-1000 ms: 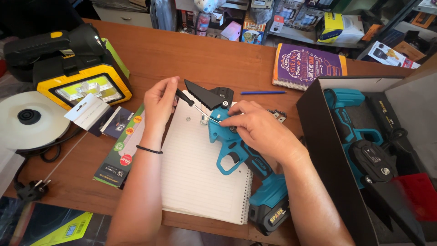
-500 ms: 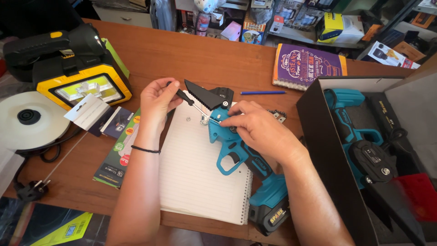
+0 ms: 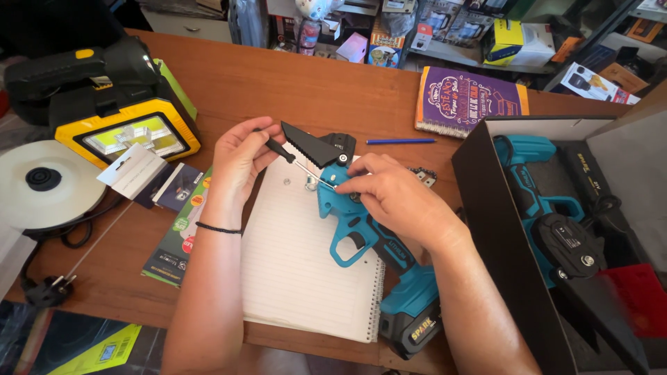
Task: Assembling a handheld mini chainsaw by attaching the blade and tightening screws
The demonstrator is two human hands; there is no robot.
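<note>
On the wooden surface [image 3: 292,90], over a lined notebook [image 3: 306,278]: blue cordless pruning saw [image 3: 368,239] lying flat, battery end toward the near edge.

Left hand [image 3: 240,160] fingers pinched shut around black handle of a small screwdriver [image 3: 295,163], tip at the saw's head beside the black blade guard [image 3: 316,146]. Right hand [image 3: 392,198] laid over the saw body, fingers curled, pressing it down. Blue pen [image 3: 401,141] lying beyond.

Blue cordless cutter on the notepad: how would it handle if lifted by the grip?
The blue cutter probably hangs tail-heavy: a bulky battery pack sits at the handle's end. Its rigid shell shouldn't flex. Lying on the loose spiral notepad, it may drag the pad when pushed.
</note>
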